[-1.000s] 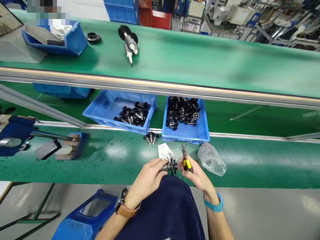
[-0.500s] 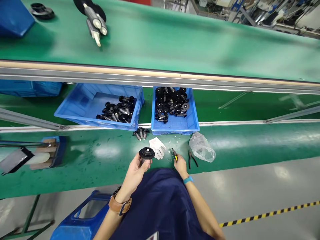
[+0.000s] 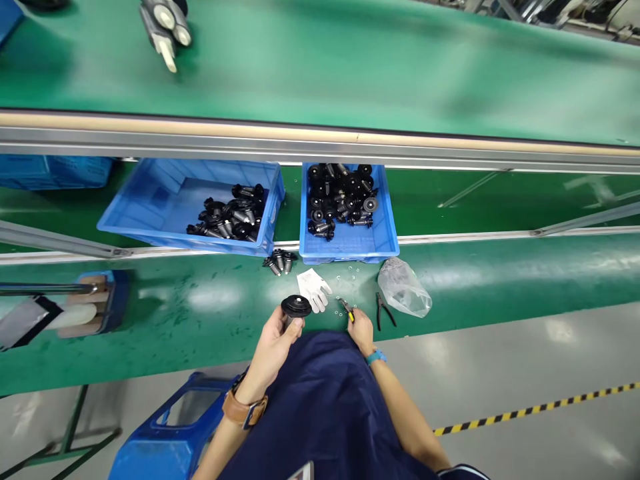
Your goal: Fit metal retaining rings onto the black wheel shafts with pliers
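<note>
My left hand (image 3: 279,333) is closed round the stem of a black part with a round flanged top (image 3: 296,306), held upright above the bench's front edge. In my right hand (image 3: 361,331) is a pair of pliers with yellow-and-black handles (image 3: 349,310), its jaws pointing forward and left over the bench. Small white rings (image 3: 353,279) lie scattered just beyond the jaws. Between the two hands, a little farther off, a white glove (image 3: 313,289) lies flat. A second, black pair of pliers (image 3: 384,311) rests right of my right hand.
Two blue bins, a left one (image 3: 150,230) and a right one (image 3: 350,253), hold several black parts. More such parts (image 3: 280,261) lie before them. A clear plastic bag (image 3: 404,288) sits at right, a fixture (image 3: 105,303) at left. Overhead runs a green shelf (image 3: 350,80); a blue stool (image 3: 165,440) stands below.
The view has shifted slightly, so the bins and shelf appear a little higher. Both hands keep their holds, the left on the black part and the right on the pliers.
</note>
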The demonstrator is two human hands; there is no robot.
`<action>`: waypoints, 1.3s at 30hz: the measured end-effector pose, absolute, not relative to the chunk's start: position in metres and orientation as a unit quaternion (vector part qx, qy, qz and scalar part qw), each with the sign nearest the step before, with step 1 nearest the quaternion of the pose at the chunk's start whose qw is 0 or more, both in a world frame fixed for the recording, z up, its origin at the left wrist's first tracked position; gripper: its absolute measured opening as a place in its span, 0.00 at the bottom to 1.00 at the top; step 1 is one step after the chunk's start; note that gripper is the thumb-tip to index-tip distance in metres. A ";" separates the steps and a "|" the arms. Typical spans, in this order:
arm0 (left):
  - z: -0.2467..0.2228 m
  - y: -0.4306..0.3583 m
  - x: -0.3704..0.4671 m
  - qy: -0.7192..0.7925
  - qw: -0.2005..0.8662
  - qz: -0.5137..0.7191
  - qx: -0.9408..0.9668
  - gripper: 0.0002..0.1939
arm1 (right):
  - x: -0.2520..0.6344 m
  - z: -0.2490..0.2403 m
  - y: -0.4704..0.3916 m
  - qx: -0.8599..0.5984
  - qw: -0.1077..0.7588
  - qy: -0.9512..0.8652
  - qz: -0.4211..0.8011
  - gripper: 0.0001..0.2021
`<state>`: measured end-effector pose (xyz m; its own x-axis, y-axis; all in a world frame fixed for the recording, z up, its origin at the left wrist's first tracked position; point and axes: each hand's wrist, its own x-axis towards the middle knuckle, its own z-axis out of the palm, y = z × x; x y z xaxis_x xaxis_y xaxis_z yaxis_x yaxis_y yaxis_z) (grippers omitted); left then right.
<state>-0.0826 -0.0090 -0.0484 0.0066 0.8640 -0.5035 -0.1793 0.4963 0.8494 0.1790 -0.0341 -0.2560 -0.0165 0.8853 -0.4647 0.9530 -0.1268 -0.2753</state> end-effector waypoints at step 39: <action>-0.046 -0.041 -0.057 0.609 0.680 0.281 0.298 0.23 | 0.223 -0.272 -0.114 0.557 -0.055 0.755 -0.341 0.12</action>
